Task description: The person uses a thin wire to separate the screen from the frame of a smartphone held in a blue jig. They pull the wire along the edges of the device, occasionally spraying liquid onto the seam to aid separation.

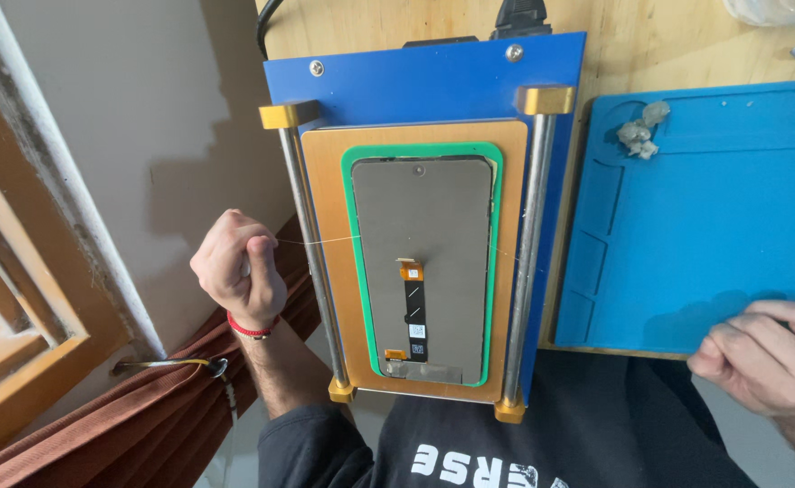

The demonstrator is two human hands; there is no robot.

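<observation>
Both hands are closed: the left hand (237, 267) and right hand (768, 354) pinch a thin wire (325, 240) stretched across the phone screen (422, 262) lying between them.

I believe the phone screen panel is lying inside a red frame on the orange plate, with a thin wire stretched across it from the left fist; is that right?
Not quite: the frame around the phone screen panel is green, not red, as the head view shows. The rest holds: the panel lies on the orange plate, and a thin wire runs across it from the closed left hand.
</observation>
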